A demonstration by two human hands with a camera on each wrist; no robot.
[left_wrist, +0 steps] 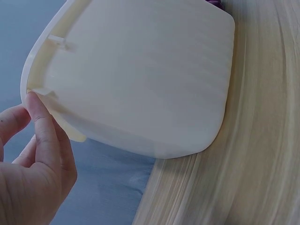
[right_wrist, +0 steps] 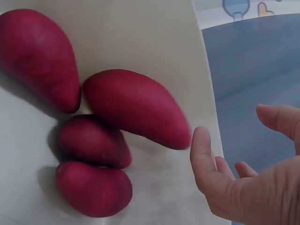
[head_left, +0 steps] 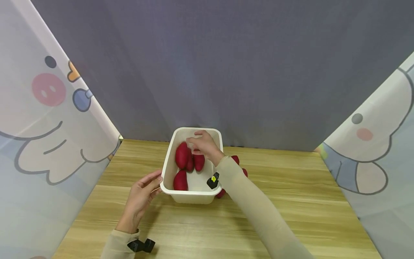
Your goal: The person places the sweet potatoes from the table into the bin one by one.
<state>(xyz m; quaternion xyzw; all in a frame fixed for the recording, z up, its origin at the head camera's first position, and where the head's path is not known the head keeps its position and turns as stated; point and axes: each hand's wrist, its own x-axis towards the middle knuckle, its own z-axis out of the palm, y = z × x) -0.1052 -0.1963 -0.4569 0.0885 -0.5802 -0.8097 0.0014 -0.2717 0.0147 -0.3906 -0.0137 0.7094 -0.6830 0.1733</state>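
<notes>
Sweet potatoes point(head_left: 181, 155), four of them, lie in the white bin point(head_left: 195, 197), mostly toward its left side. Big one sits along the left wall; two smaller ones, a slim one point(head_left: 190, 162) and a right one point(head_left: 199, 163), lie side by side next to it, touching in the right wrist view. Near one point(head_left: 180, 181) lies in the front left part, its narrow end at or just beside the big one. All red skinned, rounded, tapering.

More red ones outside, right of the bin, partly hidden by arm and bin: one far back point(head_left: 235, 159), one in the middle point(head_left: 245, 172), one by the front right corner point(head_left: 221, 193). Bin stands on the wood-grain bench point(head_left: 297, 201), near the grey curtain point(head_left: 207, 72).

Hands: left hand point(head_left: 139, 197) at the bin's left rim near the front corner, thumb and fingertips pinching the rim, one fingertip under the lip. Right hand point(head_left: 203, 144) over the bin's far part, thumb and fingers spread apart; forefinger tip right by the big one's far end, contact can't tell.

Beige sleeves point(head_left: 255, 205) on both arms, black device point(head_left: 141, 245) at the left wrist. Cartoon-print cloth point(head_left: 48, 118) on both sides.
</notes>
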